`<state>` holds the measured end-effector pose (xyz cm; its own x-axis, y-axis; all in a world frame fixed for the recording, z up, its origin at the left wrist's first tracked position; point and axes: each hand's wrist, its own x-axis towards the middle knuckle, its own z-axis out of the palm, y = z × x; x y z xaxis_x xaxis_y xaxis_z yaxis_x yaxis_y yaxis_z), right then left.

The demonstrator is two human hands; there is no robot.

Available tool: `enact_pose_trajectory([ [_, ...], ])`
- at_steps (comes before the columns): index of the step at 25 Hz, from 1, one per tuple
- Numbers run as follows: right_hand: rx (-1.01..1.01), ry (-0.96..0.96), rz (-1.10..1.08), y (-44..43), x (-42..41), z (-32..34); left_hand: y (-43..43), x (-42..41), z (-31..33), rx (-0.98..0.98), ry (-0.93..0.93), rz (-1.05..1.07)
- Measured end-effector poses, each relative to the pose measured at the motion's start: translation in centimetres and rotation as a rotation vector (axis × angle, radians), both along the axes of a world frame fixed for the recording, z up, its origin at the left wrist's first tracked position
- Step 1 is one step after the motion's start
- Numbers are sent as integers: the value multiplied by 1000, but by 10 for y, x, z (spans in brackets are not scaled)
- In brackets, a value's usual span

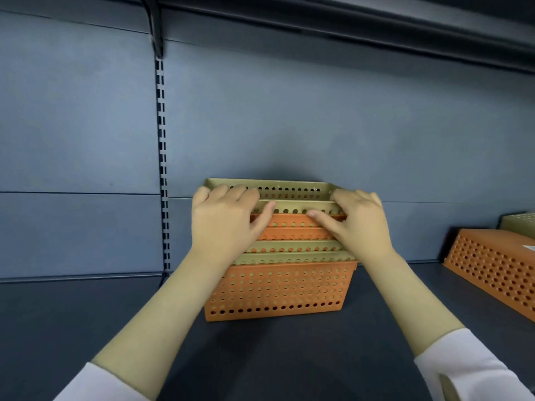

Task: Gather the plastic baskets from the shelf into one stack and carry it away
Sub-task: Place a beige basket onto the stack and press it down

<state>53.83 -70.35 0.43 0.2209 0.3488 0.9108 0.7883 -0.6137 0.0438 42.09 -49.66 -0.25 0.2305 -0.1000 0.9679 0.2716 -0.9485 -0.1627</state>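
Observation:
A stack of several nested perforated plastic baskets (278,287), orange and olive-gold, stands on the dark shelf (86,314) against the back panel. The top basket (289,192) is olive-gold. My left hand (223,227) rests over the stack's left upper corner, fingers on the top basket's rim and thumb against its front. My right hand (359,224) covers the right upper corner in the same way, fingers curled over the rim. Both hands grip the top of the stack, which sits on the shelf.
At the far right an orange perforated basket (492,267) lies upside down on the shelf, with an olive-gold one (518,221) behind it. A slotted upright (162,157) runs down the blue-grey back panel left of the stack. Another shelf (347,21) hangs overhead.

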Motion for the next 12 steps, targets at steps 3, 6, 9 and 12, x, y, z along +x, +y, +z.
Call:
enact_pose_trajectory([
  [3,-95,109,3,-48,25,1,-36,26,0,-17,15,-23],
  [6,-63,199,22,-109,47,-5,-79,48,-15,31,17,-44],
  [9,-1,232,-32,-188,67,-21,-145,72,-25,155,83,-172],
  [12,21,278,-177,-283,96,-30,-237,114,-30,143,180,-304],
])
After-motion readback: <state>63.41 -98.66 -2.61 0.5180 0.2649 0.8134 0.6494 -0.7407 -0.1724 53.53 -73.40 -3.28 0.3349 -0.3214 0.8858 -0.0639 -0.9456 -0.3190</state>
